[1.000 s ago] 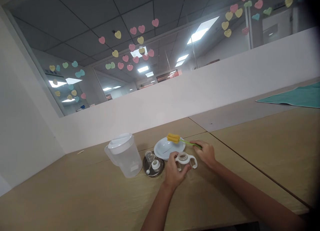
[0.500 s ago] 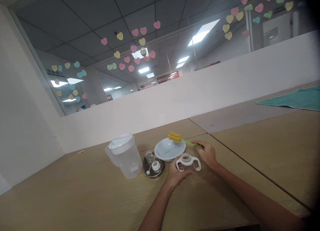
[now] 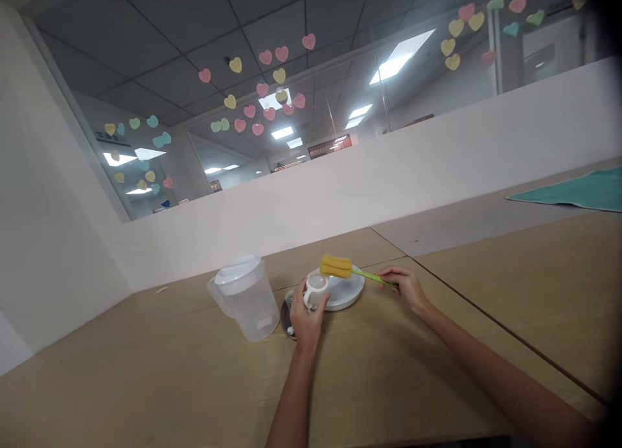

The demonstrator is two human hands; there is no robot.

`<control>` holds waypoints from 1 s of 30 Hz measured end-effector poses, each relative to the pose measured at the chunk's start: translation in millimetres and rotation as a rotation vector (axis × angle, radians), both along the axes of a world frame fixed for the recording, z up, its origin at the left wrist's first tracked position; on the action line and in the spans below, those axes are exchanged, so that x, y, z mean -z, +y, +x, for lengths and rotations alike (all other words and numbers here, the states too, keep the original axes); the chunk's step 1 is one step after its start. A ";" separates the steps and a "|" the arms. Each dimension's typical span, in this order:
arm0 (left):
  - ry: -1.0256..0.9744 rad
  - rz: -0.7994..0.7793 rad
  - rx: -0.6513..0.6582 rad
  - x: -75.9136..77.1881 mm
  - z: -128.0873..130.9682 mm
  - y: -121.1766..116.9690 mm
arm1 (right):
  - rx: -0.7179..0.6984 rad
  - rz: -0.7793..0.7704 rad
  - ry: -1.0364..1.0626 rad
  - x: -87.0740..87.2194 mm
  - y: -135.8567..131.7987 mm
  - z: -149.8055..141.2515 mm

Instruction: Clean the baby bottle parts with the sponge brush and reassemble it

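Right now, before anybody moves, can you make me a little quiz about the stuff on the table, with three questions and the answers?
1. True or false: the right hand holds the yellow sponge brush by its green handle.
2. What is the left hand holding?
A) the teal cloth
B) the bottle
C) the tray
3. Fill in the blank: in this picture, the jug stands to the ____ of the white dish.

Key: 1 true; 2 B; 3 left.

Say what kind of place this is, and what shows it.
Probably an office or training room: heart-shaped sticky notes on a glass partition, lit ceiling panels beyond it, and a plain wooden table this side.
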State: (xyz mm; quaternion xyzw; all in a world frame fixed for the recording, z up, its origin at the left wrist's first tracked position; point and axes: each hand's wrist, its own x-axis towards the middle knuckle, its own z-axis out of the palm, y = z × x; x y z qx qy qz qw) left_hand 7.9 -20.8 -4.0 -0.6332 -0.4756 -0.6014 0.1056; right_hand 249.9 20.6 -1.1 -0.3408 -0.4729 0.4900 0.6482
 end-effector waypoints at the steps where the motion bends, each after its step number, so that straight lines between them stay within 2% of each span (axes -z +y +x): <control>1: 0.042 0.020 -0.035 0.6 -3.2 1.2 | -0.009 0.019 -0.026 -0.6 -0.9 -0.2; 6: 0.248 0.104 -0.190 4.7 -14.4 6.9 | 0.051 0.226 -0.220 2.5 -1.8 0.4; 10: 0.421 0.176 -0.275 7.1 -20.0 7.6 | 0.279 0.536 -0.466 12.9 -0.5 4.4; 13: 0.524 0.205 -0.273 6.5 -21.9 5.1 | 0.462 0.822 -0.591 18.8 -1.6 7.6; 17: 0.581 0.260 -0.216 2.6 -20.7 1.8 | 0.555 1.057 -0.632 18.6 -4.7 9.3; 25: 0.826 0.374 -0.118 0.2 9.9 -0.5 | 0.550 1.182 -0.738 18.8 -10.2 -1.7; 30: 0.822 0.389 -0.139 -0.5 10.7 1.2 | 0.563 1.067 -0.710 20.0 -8.2 -2.3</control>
